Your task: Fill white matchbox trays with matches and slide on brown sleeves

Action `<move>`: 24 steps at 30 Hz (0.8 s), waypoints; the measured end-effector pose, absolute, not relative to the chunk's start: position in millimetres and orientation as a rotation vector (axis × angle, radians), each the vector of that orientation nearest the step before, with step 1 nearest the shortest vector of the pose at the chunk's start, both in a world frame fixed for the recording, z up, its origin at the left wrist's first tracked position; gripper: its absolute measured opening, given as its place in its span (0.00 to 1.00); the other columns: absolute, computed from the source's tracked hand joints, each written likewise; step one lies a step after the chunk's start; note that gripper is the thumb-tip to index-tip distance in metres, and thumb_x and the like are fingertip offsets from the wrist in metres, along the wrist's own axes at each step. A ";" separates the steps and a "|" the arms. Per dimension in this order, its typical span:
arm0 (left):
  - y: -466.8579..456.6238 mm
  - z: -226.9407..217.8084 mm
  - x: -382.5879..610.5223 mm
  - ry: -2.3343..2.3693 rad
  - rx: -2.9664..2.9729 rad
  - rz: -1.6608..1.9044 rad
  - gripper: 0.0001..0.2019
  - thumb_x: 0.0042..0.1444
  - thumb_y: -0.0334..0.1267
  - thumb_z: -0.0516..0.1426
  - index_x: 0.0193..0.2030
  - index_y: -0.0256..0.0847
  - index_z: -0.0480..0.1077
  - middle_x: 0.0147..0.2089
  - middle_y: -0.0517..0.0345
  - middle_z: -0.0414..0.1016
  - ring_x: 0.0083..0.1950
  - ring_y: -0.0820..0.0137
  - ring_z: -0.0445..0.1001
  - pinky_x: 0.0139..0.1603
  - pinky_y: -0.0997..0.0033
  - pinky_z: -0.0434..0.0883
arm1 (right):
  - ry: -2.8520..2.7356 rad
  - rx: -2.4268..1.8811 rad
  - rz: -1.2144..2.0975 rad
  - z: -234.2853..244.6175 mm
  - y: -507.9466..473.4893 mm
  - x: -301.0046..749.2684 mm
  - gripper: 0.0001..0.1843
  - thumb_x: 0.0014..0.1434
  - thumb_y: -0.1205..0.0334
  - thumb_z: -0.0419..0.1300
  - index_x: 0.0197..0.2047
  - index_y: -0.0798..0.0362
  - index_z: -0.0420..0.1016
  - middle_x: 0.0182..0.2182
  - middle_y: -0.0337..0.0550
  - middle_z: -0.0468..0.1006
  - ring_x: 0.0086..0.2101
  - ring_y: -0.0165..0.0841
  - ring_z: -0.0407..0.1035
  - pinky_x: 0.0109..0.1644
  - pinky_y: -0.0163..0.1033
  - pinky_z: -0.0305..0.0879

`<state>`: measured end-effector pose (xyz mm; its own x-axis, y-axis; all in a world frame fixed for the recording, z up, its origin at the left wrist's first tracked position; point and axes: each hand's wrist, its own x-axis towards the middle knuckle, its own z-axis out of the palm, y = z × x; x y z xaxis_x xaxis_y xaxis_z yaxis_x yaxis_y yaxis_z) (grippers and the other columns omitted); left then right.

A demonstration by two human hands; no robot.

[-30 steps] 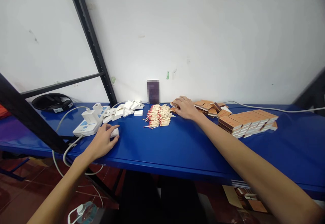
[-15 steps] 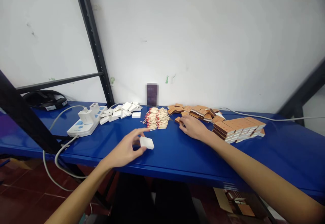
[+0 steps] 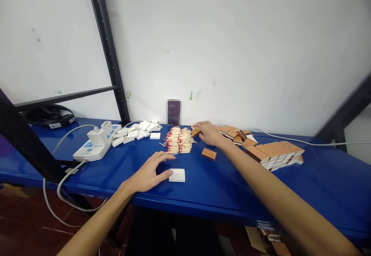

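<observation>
On the blue table a white matchbox tray (image 3: 177, 175) lies flat near the front edge. My left hand (image 3: 150, 173) is beside it, fingers apart, with the thumb tip at the tray's left side. My right hand (image 3: 210, 133) reaches over the pile of brown matchbox sleeves (image 3: 231, 131), its fingers spread over the pile's left end near one sleeve (image 3: 196, 131); the fingertips are partly hidden. A single brown matchbox (image 3: 209, 154) lies apart, in front of that hand. Between the hands, farther back, is a heap of red-tipped matches (image 3: 179, 140).
Several white trays (image 3: 136, 131) are piled at the back left, beside a white power strip (image 3: 97, 144) with cables. Stacked matchboxes (image 3: 275, 154) stand at the right. A dark blurred object (image 3: 174, 112) leans on the wall. Black shelf posts (image 3: 108, 47) frame the table.
My left hand has let go of the white tray, which now lies flat. The single brown matchbox has come nearer, and my right hand has left it and moved back to the pile.
</observation>
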<state>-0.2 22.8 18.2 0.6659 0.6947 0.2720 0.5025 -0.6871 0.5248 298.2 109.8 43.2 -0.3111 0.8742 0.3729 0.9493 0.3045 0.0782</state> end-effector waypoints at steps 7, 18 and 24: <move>14.6 15.5 3.4 0.924 2.617 0.442 0.27 0.57 0.47 0.59 0.63 0.50 0.61 0.57 0.52 0.65 0.60 0.56 0.62 0.68 0.43 0.52 | -2.367 -1.724 -0.467 33.7 148.1 310.2 0.18 0.65 0.56 0.58 0.56 0.54 0.69 0.53 0.48 0.72 0.47 0.38 0.71 0.49 0.50 0.71; 15.7 14.8 4.1 0.999 2.587 0.436 0.13 0.64 0.47 0.51 0.50 0.44 0.66 0.52 0.51 0.64 0.51 0.59 0.63 0.59 0.46 0.62 | -2.154 -1.656 -0.444 24.5 117.2 312.4 0.17 0.61 0.71 0.50 0.51 0.57 0.71 0.56 0.59 0.68 0.55 0.48 0.62 0.57 0.54 0.60; 9.8 16.4 0.7 0.940 2.645 0.430 0.14 0.65 0.46 0.51 0.54 0.46 0.66 0.59 0.49 0.62 0.57 0.57 0.63 0.57 0.53 0.68 | -2.134 -1.425 -0.238 10.1 68.7 303.9 0.16 0.65 0.66 0.44 0.48 0.49 0.72 0.48 0.47 0.75 0.50 0.39 0.68 0.55 0.45 0.64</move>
<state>0.7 9.8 16.4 0.7410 0.6477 0.1774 0.5576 -0.7407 0.3748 303.9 68.7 10.1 -0.2808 0.7955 0.5369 0.8942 0.4201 -0.1548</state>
